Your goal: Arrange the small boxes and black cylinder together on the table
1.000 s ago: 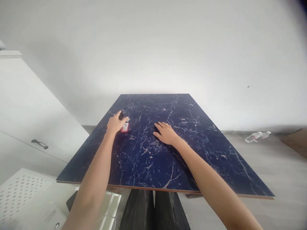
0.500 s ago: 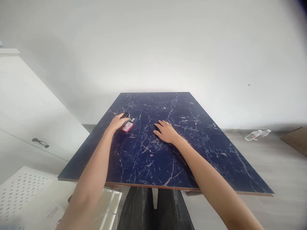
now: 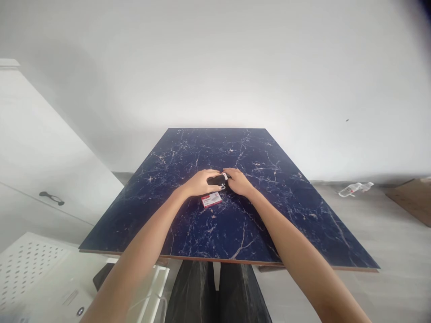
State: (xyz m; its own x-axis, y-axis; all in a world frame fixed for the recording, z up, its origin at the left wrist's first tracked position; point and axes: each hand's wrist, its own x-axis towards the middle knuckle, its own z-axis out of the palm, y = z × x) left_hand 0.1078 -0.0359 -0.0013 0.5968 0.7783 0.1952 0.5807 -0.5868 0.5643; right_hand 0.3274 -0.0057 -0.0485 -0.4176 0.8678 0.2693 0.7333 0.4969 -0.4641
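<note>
In the middle of the table, my left hand [image 3: 202,182] is wrapped round a small black object with a shiny metal end, which looks like a stapler [image 3: 216,180]. My right hand [image 3: 238,182] is close against the stapler's right end, its fingers curled inward. What lies under those fingers is dark and mostly hidden, so I cannot make it out. Just below the left thumb, a small red-and-white box [image 3: 212,199] with printing on its top lies on the tabletop.
The dark blue marble-patterned table [image 3: 215,237] reaches back to a white wall. A white cabinet [image 3: 50,148] and a white perforated item [image 3: 30,269] stand at the left. On the floor at the right are a clear plastic item [image 3: 355,189] and a brown cardboard box [image 3: 412,199].
My left hand has moved right, bringing the stapler and the red-and-white box to the middle. My right hand has shifted slightly, and its spread fingers have curled in beside the stapler.
</note>
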